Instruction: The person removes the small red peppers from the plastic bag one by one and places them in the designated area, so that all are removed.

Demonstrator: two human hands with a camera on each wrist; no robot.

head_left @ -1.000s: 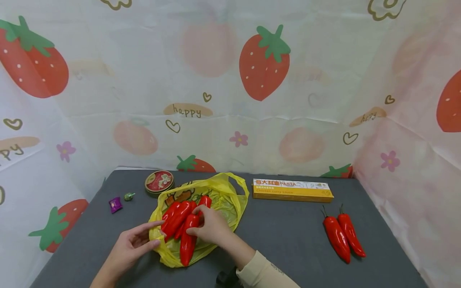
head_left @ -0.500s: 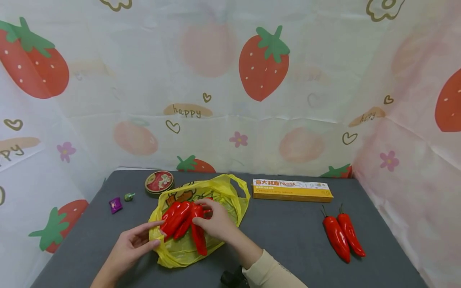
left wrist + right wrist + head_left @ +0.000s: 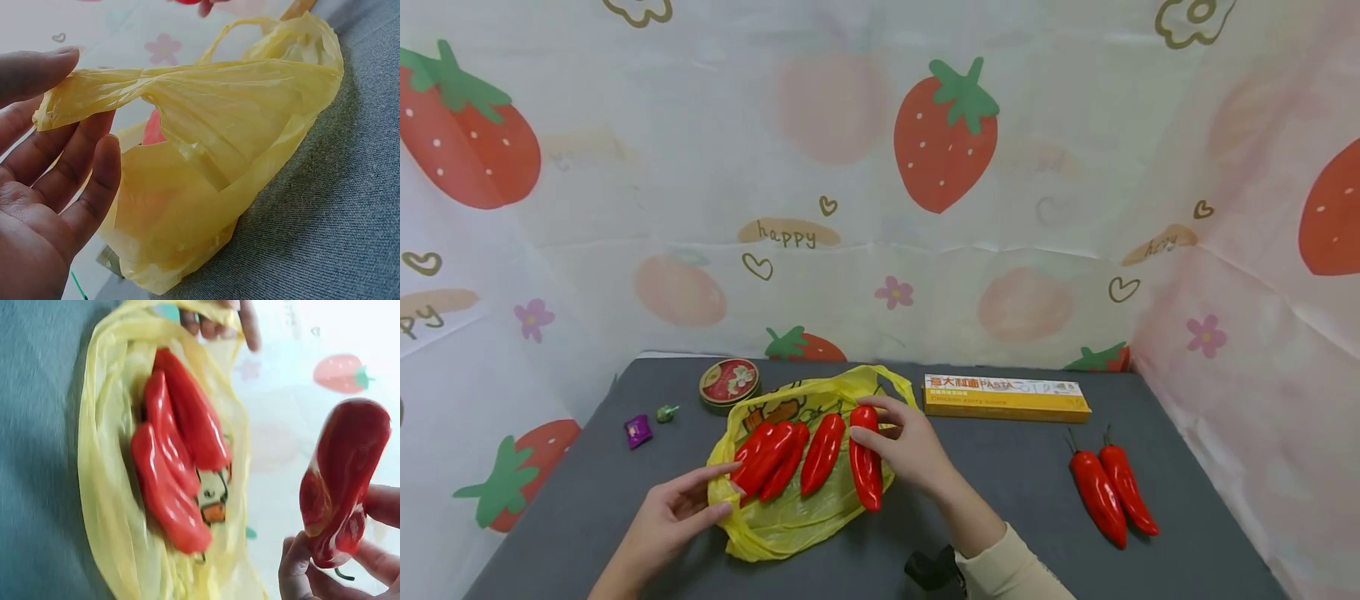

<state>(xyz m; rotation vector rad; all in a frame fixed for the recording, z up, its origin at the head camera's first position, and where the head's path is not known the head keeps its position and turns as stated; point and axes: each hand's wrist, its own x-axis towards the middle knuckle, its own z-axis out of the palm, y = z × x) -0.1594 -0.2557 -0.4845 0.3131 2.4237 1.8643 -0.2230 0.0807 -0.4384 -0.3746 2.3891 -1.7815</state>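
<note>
A yellow plastic bag (image 3: 790,529) lies with its mouth open, several red chili peppers (image 3: 823,454) inside. My left hand (image 3: 673,517) pinches the bag's rim at its left side; in the left wrist view the plastic edge (image 3: 94,90) runs between thumb and fingers (image 3: 81,162). Over the bag's right side, my right hand (image 3: 913,446) grips one red chili pepper (image 3: 867,475) near its stem end, tip pointing down. The right wrist view shows this held pepper (image 3: 347,481) apart from the peppers (image 3: 169,481) in the bag.
Two more red chili peppers (image 3: 1097,500) lie at the right of the dark table (image 3: 1000,500). A yellow-and-white pasta box (image 3: 1007,400) sits behind the bag to the right. Back left are a round red tin (image 3: 730,382), a small green item (image 3: 666,413) and a purple packet (image 3: 637,431).
My right hand has drawn one chili pepper away from the others and moved right with it. The remaining peppers have shifted apart a little. My left hand keeps its place at the bag's rim.
</note>
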